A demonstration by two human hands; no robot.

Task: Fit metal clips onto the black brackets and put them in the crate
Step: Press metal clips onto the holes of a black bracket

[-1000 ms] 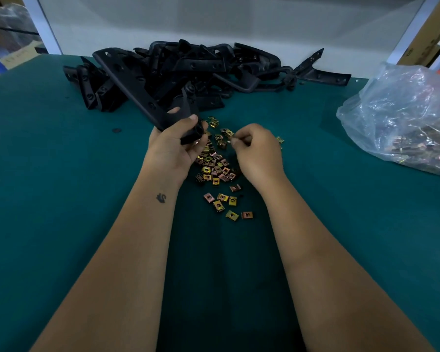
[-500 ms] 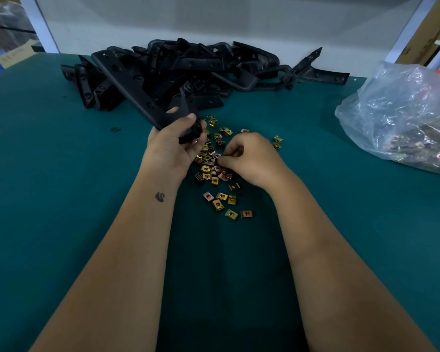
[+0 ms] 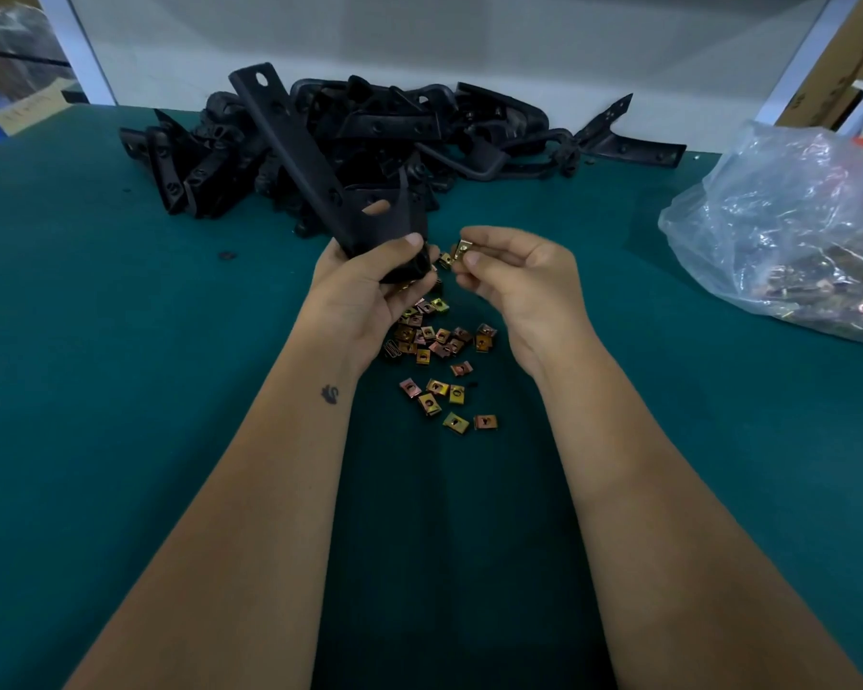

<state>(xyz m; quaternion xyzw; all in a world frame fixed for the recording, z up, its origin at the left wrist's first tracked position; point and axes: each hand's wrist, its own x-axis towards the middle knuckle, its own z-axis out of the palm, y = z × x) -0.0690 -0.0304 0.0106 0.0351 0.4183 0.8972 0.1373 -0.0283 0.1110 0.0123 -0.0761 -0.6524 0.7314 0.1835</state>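
Taking the loose clips (image 3: 437,363) as landmark: the green surface (image 3: 120,390) to their left lies open right to its edge, and a broad bare strip to their right runs as far as the plastic bag (image 3: 788,231), which blocks the far right. Beyond the clips the bracket pile (image 3: 369,136) bars the way across the back. Directly above them the left hand (image 3: 365,286) with its bracket (image 3: 310,161) and the right hand (image 3: 524,276) crowd the space, both forearms flanking the near approach.
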